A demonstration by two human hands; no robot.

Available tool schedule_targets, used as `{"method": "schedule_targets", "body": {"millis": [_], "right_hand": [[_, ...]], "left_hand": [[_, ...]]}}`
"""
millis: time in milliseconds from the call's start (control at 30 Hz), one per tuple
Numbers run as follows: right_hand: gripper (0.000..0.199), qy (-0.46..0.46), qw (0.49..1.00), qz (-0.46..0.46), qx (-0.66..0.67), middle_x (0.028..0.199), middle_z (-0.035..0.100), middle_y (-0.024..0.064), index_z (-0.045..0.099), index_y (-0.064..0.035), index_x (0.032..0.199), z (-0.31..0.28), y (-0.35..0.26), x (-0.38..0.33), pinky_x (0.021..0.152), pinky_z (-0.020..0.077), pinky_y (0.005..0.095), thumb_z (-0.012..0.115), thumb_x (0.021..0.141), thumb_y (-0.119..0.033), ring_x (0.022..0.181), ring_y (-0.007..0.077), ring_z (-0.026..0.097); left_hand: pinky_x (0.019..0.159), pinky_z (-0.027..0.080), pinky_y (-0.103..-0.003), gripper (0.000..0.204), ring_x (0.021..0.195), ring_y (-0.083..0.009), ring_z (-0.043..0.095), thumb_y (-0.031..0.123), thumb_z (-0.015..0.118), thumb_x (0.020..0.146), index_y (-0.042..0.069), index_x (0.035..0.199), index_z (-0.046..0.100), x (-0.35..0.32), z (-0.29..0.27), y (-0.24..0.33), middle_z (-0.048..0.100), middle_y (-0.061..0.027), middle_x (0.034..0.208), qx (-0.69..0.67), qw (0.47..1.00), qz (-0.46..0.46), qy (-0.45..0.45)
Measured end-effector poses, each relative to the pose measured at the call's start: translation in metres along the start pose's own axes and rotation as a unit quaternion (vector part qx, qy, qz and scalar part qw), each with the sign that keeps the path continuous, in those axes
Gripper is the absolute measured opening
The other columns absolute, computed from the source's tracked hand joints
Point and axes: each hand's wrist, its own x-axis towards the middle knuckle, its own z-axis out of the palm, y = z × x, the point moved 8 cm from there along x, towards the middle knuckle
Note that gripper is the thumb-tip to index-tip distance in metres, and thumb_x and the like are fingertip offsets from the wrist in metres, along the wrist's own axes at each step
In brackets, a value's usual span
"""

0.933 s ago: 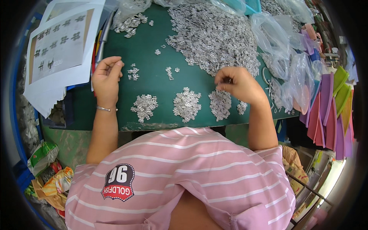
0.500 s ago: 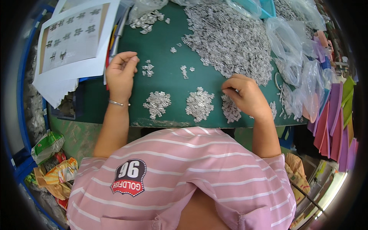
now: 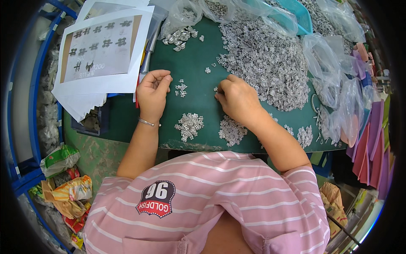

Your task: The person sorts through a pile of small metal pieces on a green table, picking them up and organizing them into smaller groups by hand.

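Observation:
My left hand [image 3: 154, 94] is held with its fingers curled and the thumb against them, beside a small group of silvery metal pieces [image 3: 181, 89]. Whatever it may hold is hidden. My right hand [image 3: 240, 99] is lowered over the middle of the table, fingertips pinched together. A small metal piece [image 3: 215, 89] shows right at those fingertips; whether it is gripped I cannot tell. Nearer to me lie a heap of little metal pieces [image 3: 189, 126] on the left and another small heap [image 3: 232, 130] below my right hand, partly covered by the forearm.
A large pile of small metal parts [image 3: 270, 63] covers the far right of the green table [image 3: 192, 63]. Clear plastic bags [image 3: 323, 59] and a turquoise tray [image 3: 301, 19] border it. Printed sheets [image 3: 99, 51] lie at the left. Another small heap [image 3: 304, 136] sits near the right edge.
My right hand has moved left, from the heap at the right to the small pieces in the middle. My left hand keeps its curled pose. The whole view has shifted slightly.

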Motion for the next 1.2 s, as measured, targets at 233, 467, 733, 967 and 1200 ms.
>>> {"method": "schedule_targets", "body": {"millis": [233, 467, 733, 967, 1200], "right_hand": [[0.007, 0.004, 0.987, 0.03, 0.156, 0.079, 0.062, 0.017, 0.062, -0.0001, 0.081, -0.017, 0.017, 0.01, 0.069, 0.0502, 0.0431, 0.061, 0.074, -0.002, 0.075, 0.0373, 0.061], [0.008, -0.02, 0.997, -0.041, 0.062, 0.08, 0.059, 0.0152, 0.062, -0.0008, 0.08, 0.001, 0.005, 0.015, 0.07, 0.0499, 0.0421, 0.064, 0.073, -0.003, 0.08, 0.0356, 0.061], [0.009, -0.013, 0.989, -0.046, 0.142, 0.077, 0.061, 0.0162, 0.061, 0.0001, 0.08, -0.014, 0.01, 0.002, 0.067, 0.0498, 0.0401, 0.062, 0.071, 0.0, 0.075, 0.0337, 0.061], [0.01, -0.18, 0.95, -0.067, 0.245, 0.077, 0.063, 0.0151, 0.063, 0.0014, 0.079, -0.022, -0.001, -0.043, 0.066, 0.05, 0.0365, 0.064, 0.069, 0.003, 0.073, 0.0315, 0.062], [0.009, -0.03, 0.988, -0.036, 0.144, 0.08, 0.059, 0.0148, 0.064, 0.0005, 0.084, -0.031, 0.015, -0.023, 0.068, 0.0489, 0.041, 0.064, 0.075, 0.0, 0.075, 0.0351, 0.06]], "left_hand": [[0.051, 0.037, -0.016, 0.012, 0.06, -0.0041, 0.05, 0.002, 0.063, 0.085, 0.0, 0.096, 0.063, -0.001, 0.001, 0.0, 0.063, -0.0025, 0.08, -0.012, 1.0, -0.013, 0.004], [0.051, 0.037, -0.016, 0.012, 0.06, -0.004, 0.05, 0.001, 0.063, 0.084, 0.0, 0.096, 0.063, -0.001, 0.001, 0.002, 0.063, -0.0022, 0.079, -0.016, 1.0, -0.004, 0.0], [0.052, 0.037, -0.016, 0.012, 0.06, -0.0041, 0.05, 0.002, 0.063, 0.085, 0.0, 0.097, 0.063, 0.002, 0.003, 0.001, 0.063, -0.0021, 0.079, 0.003, 1.0, -0.001, -0.001], [0.052, 0.037, -0.016, 0.013, 0.06, -0.004, 0.05, 0.002, 0.063, 0.084, -0.001, 0.097, 0.063, -0.001, 0.0, 0.001, 0.063, -0.0026, 0.08, 0.004, 1.0, 0.003, 0.004], [0.052, 0.037, -0.016, 0.013, 0.06, -0.0041, 0.05, 0.002, 0.064, 0.084, -0.001, 0.097, 0.063, 0.0, 0.001, 0.001, 0.063, -0.0023, 0.079, -0.003, 1.0, -0.005, 0.004]]}}
